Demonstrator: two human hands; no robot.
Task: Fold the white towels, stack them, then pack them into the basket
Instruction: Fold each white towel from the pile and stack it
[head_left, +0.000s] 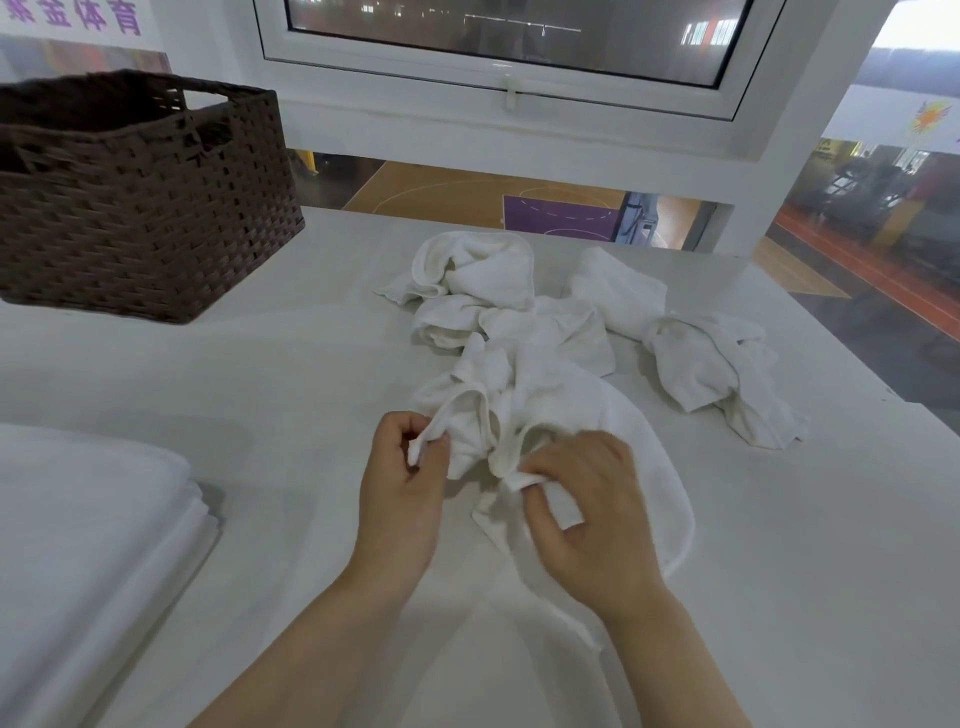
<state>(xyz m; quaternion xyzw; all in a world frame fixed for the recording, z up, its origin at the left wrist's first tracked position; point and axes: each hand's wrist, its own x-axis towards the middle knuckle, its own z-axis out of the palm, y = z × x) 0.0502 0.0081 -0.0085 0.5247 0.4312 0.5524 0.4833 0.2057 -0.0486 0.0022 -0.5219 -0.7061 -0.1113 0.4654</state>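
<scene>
A crumpled white towel (550, 400) lies on the white table (270, 374) in front of me. My left hand (400, 499) pinches one of its edges between thumb and fingers. My right hand (592, 509) pinches another edge just to the right, its fingers curled round the cloth. Behind this towel a heap of several more crumpled white towels (519, 291) spreads toward the right. A stack of folded white towels (88, 525) sits at the near left. The dark brown woven basket (140, 208) stands at the far left of the table.
A white-framed window (509, 57) and a pillar (779, 156) rise behind the table's far edge. The table's right edge (883, 384) runs diagonally, with a drop to a sports hall floor beyond it.
</scene>
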